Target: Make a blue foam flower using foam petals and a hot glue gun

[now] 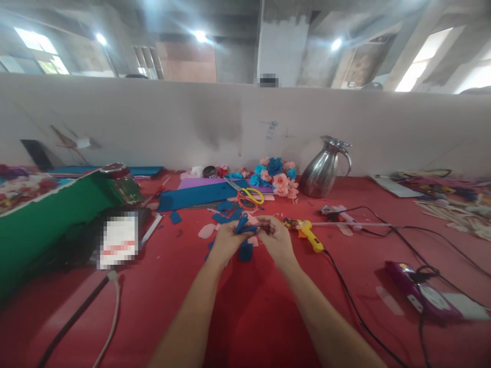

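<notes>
Centrally, a folded piece of blue paper [241, 225] is held above the red bench [249, 322], pinched in the left hand [227, 239]. The right hand [276, 240] is at the paper's right edge, fingers curled; whether they grip it I cannot tell. Blue scraps [245, 252] and pink scraps [207, 231] lie around them. Just to the right rests a yellow glue gun [312, 239]. Behind, scissors [241, 189] lie partly over a blue sheet [195, 197]; farther back, paper flowers [279, 179] stand beside a steel jug [320, 171].
</notes>
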`<state>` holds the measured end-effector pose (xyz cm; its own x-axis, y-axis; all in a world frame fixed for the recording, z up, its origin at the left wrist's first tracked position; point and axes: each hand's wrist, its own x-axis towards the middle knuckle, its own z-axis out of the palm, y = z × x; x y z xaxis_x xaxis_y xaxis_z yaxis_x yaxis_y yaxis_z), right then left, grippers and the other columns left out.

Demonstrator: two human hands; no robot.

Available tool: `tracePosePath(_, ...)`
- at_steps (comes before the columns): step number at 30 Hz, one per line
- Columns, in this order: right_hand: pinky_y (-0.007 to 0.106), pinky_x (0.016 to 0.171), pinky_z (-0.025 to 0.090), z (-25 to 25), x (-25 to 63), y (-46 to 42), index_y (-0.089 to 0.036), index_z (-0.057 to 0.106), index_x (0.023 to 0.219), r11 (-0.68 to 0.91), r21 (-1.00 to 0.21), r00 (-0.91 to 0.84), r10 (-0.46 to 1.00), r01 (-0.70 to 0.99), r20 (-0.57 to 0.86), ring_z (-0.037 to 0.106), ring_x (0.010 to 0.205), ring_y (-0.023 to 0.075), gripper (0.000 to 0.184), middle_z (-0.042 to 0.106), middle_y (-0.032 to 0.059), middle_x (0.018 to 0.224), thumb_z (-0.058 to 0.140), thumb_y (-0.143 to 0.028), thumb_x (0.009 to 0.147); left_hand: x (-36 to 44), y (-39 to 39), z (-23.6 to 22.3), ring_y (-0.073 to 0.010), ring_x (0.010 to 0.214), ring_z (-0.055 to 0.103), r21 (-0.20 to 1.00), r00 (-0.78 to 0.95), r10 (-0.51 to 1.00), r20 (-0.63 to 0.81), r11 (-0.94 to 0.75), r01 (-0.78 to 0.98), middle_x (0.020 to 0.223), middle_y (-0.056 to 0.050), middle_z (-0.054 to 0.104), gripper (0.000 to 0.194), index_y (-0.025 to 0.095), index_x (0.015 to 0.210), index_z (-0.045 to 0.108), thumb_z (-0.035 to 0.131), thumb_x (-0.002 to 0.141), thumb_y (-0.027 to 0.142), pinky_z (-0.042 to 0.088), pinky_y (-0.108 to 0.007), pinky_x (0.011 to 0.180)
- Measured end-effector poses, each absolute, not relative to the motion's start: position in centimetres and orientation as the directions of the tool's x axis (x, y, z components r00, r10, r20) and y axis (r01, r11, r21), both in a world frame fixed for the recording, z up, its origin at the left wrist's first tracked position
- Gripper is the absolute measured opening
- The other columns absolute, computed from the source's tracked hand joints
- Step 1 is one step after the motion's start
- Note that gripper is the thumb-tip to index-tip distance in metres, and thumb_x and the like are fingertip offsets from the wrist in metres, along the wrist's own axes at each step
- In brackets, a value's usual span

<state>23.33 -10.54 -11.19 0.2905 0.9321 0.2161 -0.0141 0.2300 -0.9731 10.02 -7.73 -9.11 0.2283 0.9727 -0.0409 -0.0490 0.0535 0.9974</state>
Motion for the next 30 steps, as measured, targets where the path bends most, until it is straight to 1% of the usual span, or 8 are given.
tracePosePath(2,0.027,0.070,0.047,-11.0,23.2,-10.7,-0.020,0.059,0.094,0.239,-0.971,0.296,0.929,-0.018,0.223,0.059,0.079,0.0154,0.030,0.066,0.0032,0.091,0.059,-0.022,0.063,10.1,-7.8,-9.1,-0.0131,0.056,0.060,0.983,0.179,0.979,-0.096,0.121,-0.136,0.063,-0.001,0.068,0.021,0.015,0.070,0.070,0.078,0.054,0.024,0.046,-0.023,0.054)
tracePosePath(4,0.026,0.069,0.047,-10.8,23.0,-10.9,-0.020,0.059,0.093,0.178,-0.983,0.216,0.962,-0.038,0.166,0.058,0.080,0.0150,0.031,0.065,0.0029,0.093,0.063,-0.023,0.063,10.2,-7.9,-9.1,-0.0106,0.049,0.057,0.946,0.157,0.974,-0.161,0.197,-0.255,0.058,0.001,0.066,0.023,0.016,0.070,0.068,0.080,0.052,0.024,0.043,-0.021,0.048)
tracePosePath(8,0.025,0.068,0.046,-10.8,22.4,-11.1,-0.019,0.063,0.086,0.099,-0.992,0.095,0.991,-0.075,0.092,0.057,0.075,0.0153,0.025,0.065,0.0009,0.081,0.067,-0.024,0.062,10.6,-7.9,-9.5,-0.0084,0.050,0.058,0.867,0.182,0.958,-0.224,0.281,-0.412,0.060,0.002,0.067,0.029,0.015,0.070,0.067,0.083,0.046,0.017,0.041,-0.018,0.047)
tracePosePath(13,0.028,0.070,0.046,-11.2,22.3,-10.8,-0.018,0.064,0.076,0.081,-0.991,0.090,0.993,-0.104,0.072,0.058,0.073,0.0166,0.017,0.065,0.0001,0.074,0.063,-0.029,0.064,11.1,-8.2,-9.3,-0.0085,0.049,0.058,0.841,0.226,0.940,-0.255,0.331,-0.428,0.060,0.002,0.066,0.028,0.014,0.068,0.066,0.083,0.046,0.018,0.044,-0.019,0.049)
tracePosePath(19,0.025,0.061,0.044,-10.7,23.7,-10.4,-0.019,0.060,0.067,0.052,-0.997,0.149,0.988,-0.061,0.043,0.055,0.060,0.0135,0.010,0.061,-0.0033,0.061,0.060,-0.027,0.061,10.7,-8.3,-8.8,-0.0113,0.051,0.057,0.928,0.216,0.965,-0.151,0.214,-0.306,0.059,0.001,0.064,0.024,0.014,0.067,0.065,0.080,0.050,0.022,0.047,-0.024,0.055)
tracePosePath(23,0.023,0.057,0.040,-9.9,25.2,-10.5,-0.019,0.061,0.068,0.105,-0.989,0.149,0.982,0.101,0.120,0.053,0.058,0.0125,0.009,0.061,-0.0043,0.059,0.057,-0.023,0.061,10.6,-8.2,-9.1,-0.0081,0.049,0.050,0.978,0.195,0.976,-0.097,0.130,-0.162,0.052,0.004,0.057,0.017,0.015,0.062,0.065,0.077,0.053,0.023,0.039,-0.020,0.051)
tracePosePath(27,0.024,0.058,0.039,-9.9,28.9,-11.3,-0.021,0.065,0.075,0.115,-0.917,0.104,0.981,0.382,0.166,0.055,0.059,0.0135,0.014,0.063,-0.0030,0.063,0.054,-0.022,0.066,11.0,-8.4,-9.3,-0.0076,0.049,0.046,0.982,0.236,0.966,-0.106,0.138,-0.126,0.050,0.004,0.054,0.018,0.015,0.056,0.064,0.078,0.050,0.024,0.035,-0.019,0.049)
tracePosePath(30,0.027,0.062,0.040,-10.6,33.5,-12.1,-0.021,0.064,0.072,-0.051,-0.815,0.411,0.881,0.577,0.236,0.059,0.070,0.0174,0.009,0.067,0.0021,0.072,0.058,-0.024,0.066,11.4,-8.6,-9.6,-0.0076,0.046,0.044,0.974,0.271,0.949,-0.162,0.198,-0.109,0.047,0.005,0.052,0.018,0.016,0.054,0.064,0.079,0.047,0.021,0.033,-0.020,0.047)
